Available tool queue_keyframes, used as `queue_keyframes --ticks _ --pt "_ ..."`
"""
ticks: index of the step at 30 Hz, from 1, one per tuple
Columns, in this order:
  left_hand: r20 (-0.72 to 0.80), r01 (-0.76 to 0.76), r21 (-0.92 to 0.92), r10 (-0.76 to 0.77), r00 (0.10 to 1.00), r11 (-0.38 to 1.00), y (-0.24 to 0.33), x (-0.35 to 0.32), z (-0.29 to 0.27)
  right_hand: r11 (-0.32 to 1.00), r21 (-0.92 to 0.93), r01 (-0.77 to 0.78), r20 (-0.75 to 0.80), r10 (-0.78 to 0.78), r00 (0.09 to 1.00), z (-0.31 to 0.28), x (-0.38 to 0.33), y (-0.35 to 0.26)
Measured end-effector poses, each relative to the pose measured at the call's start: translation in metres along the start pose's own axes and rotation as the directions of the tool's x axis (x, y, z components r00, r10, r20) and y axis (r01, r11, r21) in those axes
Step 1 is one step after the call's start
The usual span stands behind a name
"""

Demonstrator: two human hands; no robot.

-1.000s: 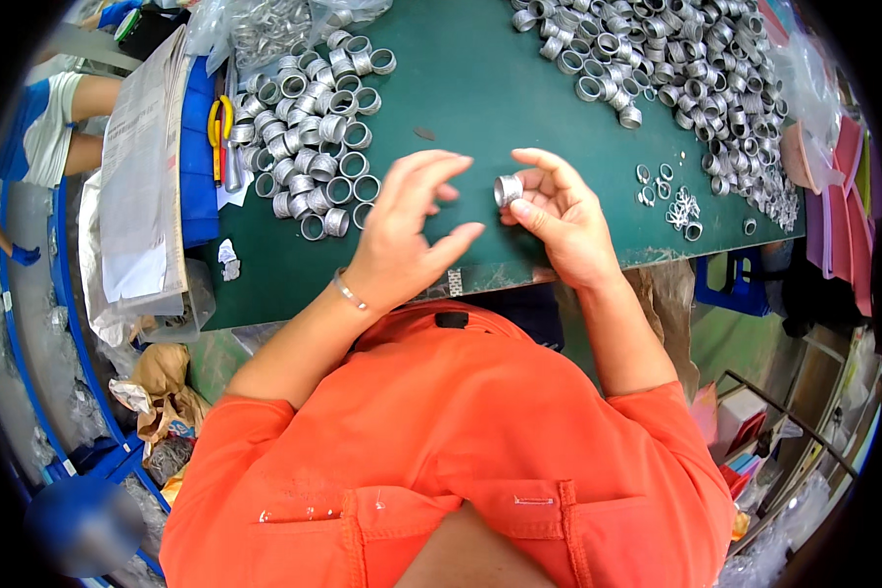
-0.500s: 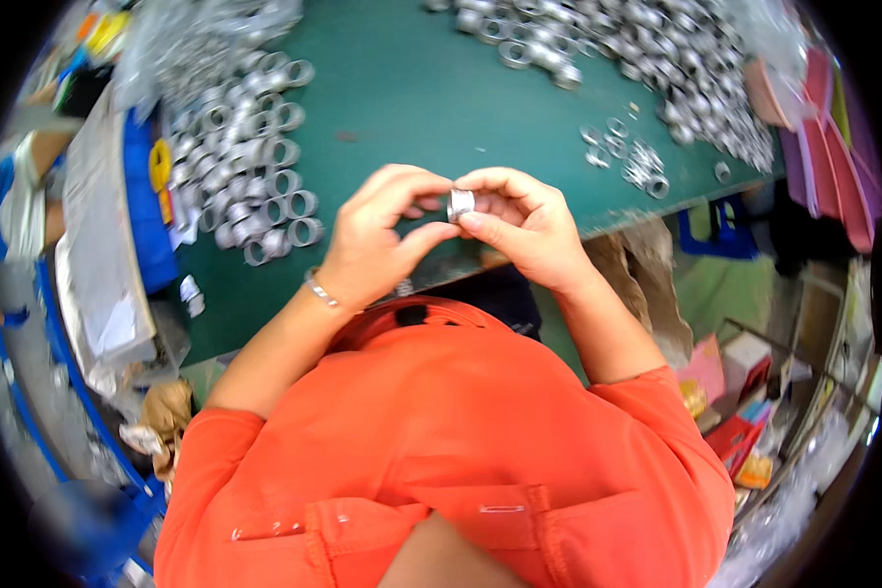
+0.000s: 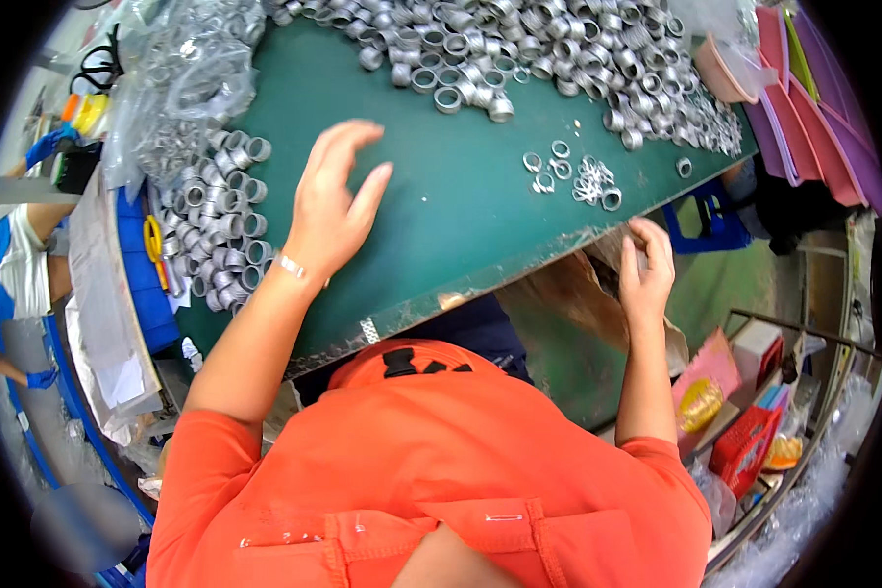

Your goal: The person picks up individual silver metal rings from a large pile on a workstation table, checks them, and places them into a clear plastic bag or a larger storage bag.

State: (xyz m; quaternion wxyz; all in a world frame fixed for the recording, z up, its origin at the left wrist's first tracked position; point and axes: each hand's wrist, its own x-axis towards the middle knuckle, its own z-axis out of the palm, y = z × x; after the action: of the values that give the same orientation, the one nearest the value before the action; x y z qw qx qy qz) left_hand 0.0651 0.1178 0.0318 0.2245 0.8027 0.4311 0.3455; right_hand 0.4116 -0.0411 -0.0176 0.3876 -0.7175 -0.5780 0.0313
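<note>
My left hand (image 3: 335,201) hovers above the green table (image 3: 441,211), fingers and thumb apart, with nothing in it. The nearest things to it are grey metal rings (image 3: 230,201) heaped on the left side of the table. My right hand (image 3: 648,269) is at the table's front edge on the right, its fingers curled toward the thumb. Whatever it holds, if anything, is hidden. Just beyond it lie a small cluster of thin, shiny rings (image 3: 593,181) and one lone ring (image 3: 683,168).
A large heap of metal rings (image 3: 559,49) spreads along the far side. Clear plastic bags (image 3: 191,88) and a blue bin (image 3: 139,265) stand left. Pink and purple bins (image 3: 794,118) rise at the far right. Below the right edge are a blue crate (image 3: 708,218) and brown paper (image 3: 583,299).
The hands, which were together around a metal ring, have parted. My left hand has gone left and opened; my right has moved right to the table edge. The ring no longer shows between them.
</note>
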Motion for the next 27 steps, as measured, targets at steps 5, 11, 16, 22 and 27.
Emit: queue_keyframes --ticks 5,11,16,22,27 --pt "-0.175 -0.084 0.165 0.113 0.978 0.983 -0.059 0.105 0.024 0.921 0.223 0.32 0.002 -0.329 0.944 0.068 0.093 -0.09" --pt "-0.068 0.29 0.063 -0.286 0.956 0.955 -0.129 0.179 0.042 0.94 0.027 0.341 0.225 -0.338 0.914 0.154 0.171 -0.109" --pt "-0.098 0.298 0.088 -0.289 0.952 0.951 -0.093 0.154 0.068 0.948 -0.116 0.297 0.28 -0.256 0.925 0.177 0.169 -0.113" --pt "-0.13 0.156 0.0 -0.155 0.979 0.988 -0.084 0.128 0.068 0.953 0.0 0.304 0.238 -0.295 0.925 0.168 0.161 -0.113" --pt "-0.087 0.106 -0.007 -0.106 0.991 0.994 -0.072 0.099 0.069 0.944 0.093 0.317 0.247 -0.33 0.911 0.168 0.146 -0.117"
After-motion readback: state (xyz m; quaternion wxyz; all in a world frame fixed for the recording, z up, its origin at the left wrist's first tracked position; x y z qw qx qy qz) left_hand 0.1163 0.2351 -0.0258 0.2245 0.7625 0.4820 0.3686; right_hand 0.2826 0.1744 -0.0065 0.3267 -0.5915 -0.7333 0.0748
